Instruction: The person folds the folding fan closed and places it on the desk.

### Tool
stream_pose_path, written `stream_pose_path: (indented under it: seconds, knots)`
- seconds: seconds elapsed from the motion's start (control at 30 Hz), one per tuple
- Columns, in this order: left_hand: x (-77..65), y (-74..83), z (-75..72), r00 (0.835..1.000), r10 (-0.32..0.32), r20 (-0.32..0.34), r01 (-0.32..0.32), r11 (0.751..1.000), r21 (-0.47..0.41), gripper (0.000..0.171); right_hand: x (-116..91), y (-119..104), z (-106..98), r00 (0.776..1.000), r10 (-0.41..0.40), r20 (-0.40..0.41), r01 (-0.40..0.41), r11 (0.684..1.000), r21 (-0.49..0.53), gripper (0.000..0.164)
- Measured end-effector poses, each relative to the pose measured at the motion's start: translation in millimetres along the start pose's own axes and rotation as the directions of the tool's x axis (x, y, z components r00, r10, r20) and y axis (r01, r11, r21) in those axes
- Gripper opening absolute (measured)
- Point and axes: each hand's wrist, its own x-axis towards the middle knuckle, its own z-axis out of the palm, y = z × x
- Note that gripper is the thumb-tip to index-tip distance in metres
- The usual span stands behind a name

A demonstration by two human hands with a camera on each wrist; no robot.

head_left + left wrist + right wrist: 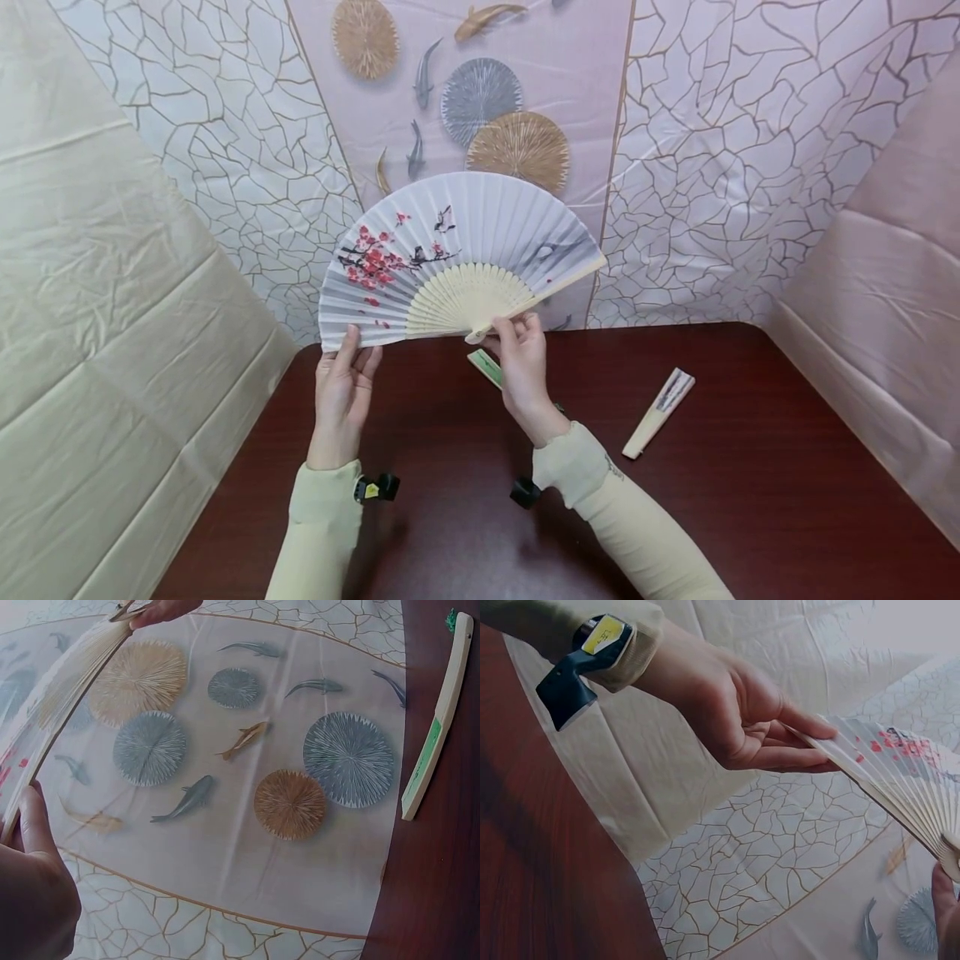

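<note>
Above the counter (450,517), the left grip (345,392) pinches one edge, the right grip (522,362) the pivot end, of a spread white fan (465,233) with red blossoms; a yellow wrist label's (601,635) lettering is unclear.

Left hand (36,894) at spread fan's (61,694) edge

Spread fan (465,242): one. Folded fans (484,367) (660,412): two (three fans all told, spread and folded together). Hands (342,400) (522,367): two. Sleeves (315,533) (652,525): two. Black wrist devices (387,487) (526,492): two. Desk (450,467): one.
</note>
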Motion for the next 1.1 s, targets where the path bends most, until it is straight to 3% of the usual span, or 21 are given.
stream_pose_path:
  seconds: [0.17,0.4,0.63,0.93,1.1]
  knots:
    - [-1.1,-1.4,0.1,0.999,-0.005,0.051,0.005,1.000,0.011,0.014,-2,-6,-11,0.998,0.042,0.044,-0.044,0.998,0.040,0.029]
    - [-1.7,-6.4,0.2,0.996,-0.040,0.082,0.039,0.999,0.008,0.012,-9,-15,-24,0.993,0.106,0.058,-0.106,0.994,-0.011,0.020]
    - [-2.2,-14.2,-0.4,0.993,-0.057,0.107,0.056,0.998,0.019,0.013,-18,-20,-32,0.994,0.100,0.051,-0.100,0.995,0.002,0.021]
    - [-5.6,-23.4,-4.5,0.982,-0.053,0.179,0.031,0.992,0.123,0.017,-25,-19,-42,0.996,0.079,0.033,-0.079,0.997,0.017,0.025]
    - [-6.3,-26.2,-4.7,0.974,-0.079,0.212,0.058,0.993,0.103,0.018,-25,-19,-45,0.997,0.081,0.013,-0.081,0.996,0.020,0.024]
